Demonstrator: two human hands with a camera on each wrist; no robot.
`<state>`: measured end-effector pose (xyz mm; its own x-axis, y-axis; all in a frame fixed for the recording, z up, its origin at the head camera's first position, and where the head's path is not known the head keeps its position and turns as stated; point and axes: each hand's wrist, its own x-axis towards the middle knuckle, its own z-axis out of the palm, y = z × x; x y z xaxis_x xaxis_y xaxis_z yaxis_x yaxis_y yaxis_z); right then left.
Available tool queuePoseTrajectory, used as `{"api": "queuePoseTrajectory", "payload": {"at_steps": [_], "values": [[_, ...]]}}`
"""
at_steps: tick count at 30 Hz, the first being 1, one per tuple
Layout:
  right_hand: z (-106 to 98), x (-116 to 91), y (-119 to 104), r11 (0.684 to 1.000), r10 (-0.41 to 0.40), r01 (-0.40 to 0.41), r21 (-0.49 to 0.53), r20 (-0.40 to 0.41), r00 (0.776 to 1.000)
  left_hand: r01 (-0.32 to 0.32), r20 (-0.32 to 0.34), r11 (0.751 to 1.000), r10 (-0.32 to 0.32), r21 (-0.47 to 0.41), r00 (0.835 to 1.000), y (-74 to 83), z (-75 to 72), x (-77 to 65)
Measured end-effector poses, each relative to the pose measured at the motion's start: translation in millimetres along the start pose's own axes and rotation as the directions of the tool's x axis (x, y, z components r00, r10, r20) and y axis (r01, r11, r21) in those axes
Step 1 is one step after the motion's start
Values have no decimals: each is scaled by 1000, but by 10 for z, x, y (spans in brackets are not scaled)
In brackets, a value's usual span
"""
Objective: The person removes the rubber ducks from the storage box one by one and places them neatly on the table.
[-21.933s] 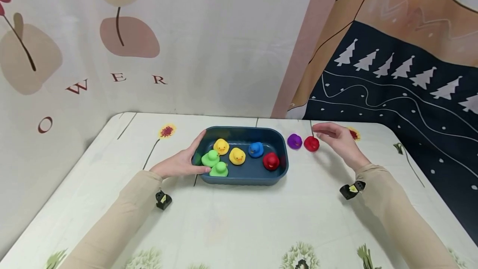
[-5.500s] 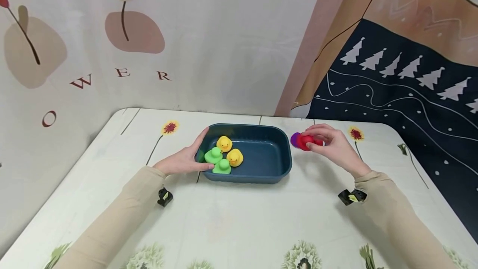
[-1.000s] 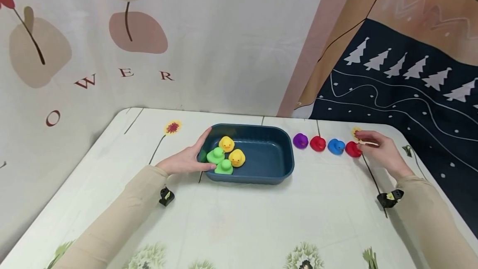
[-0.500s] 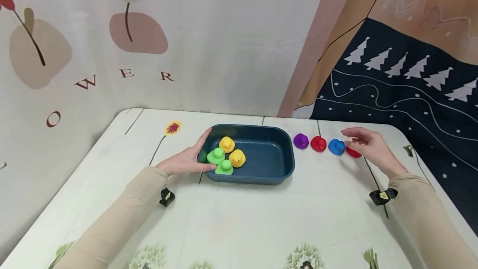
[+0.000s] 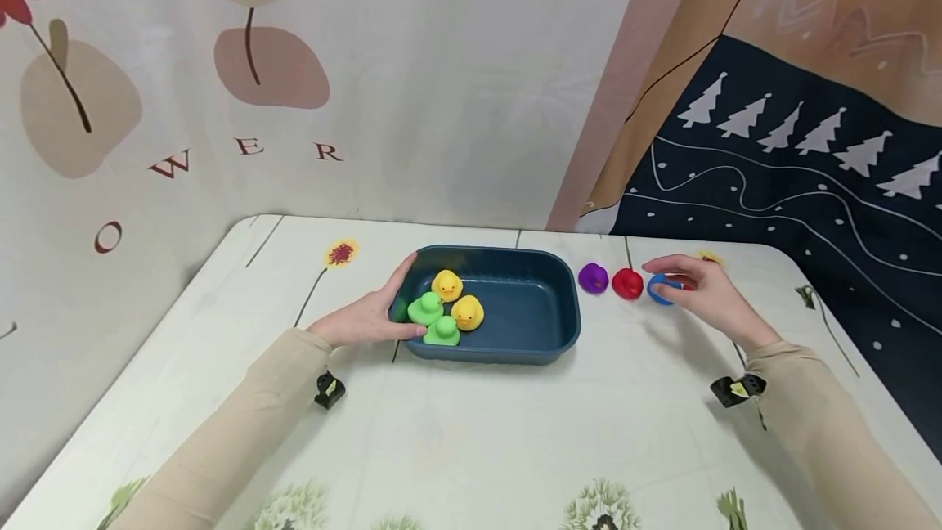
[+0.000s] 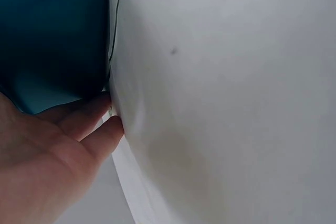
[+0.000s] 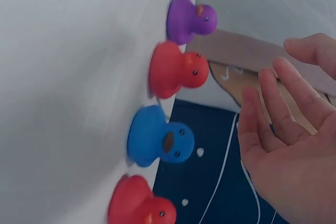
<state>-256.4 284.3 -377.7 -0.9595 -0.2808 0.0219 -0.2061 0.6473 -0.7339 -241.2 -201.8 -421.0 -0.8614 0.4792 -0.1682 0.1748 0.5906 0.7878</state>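
Note:
My left hand [image 5: 361, 319] grips the left end of a dark blue tray [image 5: 526, 309], thumb over the near rim; its fingers [image 6: 94, 114] lie against the tray's outside in the left wrist view. Inside, two yellow ducks [image 5: 467, 313] and two green ducks [image 5: 441, 331] cluster at that end. Right of the tray stands a row: purple duck [image 5: 593, 278], red duck [image 5: 628, 285], blue duck [image 5: 657, 293] and another red duck [image 7: 134, 203], mostly hidden by my right hand [image 5: 706, 289] in the head view. That hand hovers above the blue duck with loosely bent fingers, holding nothing.
A pale flower-printed cloth [image 5: 471, 432] covers the table. Behind it hangs a white curtain [image 5: 441, 105], with a dark blue tree-printed part [image 5: 773, 186] at the right. Black wrist cameras [image 5: 329, 389] sit on both sleeves.
Earlier a blue and a red duck lay in the tray; now they stand at the row's right end. Over the last second my right hand moved left from the end red duck to over the blue one.

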Motion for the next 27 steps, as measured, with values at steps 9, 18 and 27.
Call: {"api": "queuePoseTrajectory", "payload": {"at_steps": [9,18,27], "values": [[61,1,-94,1000,-15,15,8,16,1000,-2,-3,1000,2,5,1000,19,7,-7],[96,10,-205,999,-26,25,28,34,999,-3,-9,999,3,32,1000,31,5,-10],[152,47,-284,997,-78,77,22,36,996,-1,-7,999,1,42,1000,30,-2,-11]]}}
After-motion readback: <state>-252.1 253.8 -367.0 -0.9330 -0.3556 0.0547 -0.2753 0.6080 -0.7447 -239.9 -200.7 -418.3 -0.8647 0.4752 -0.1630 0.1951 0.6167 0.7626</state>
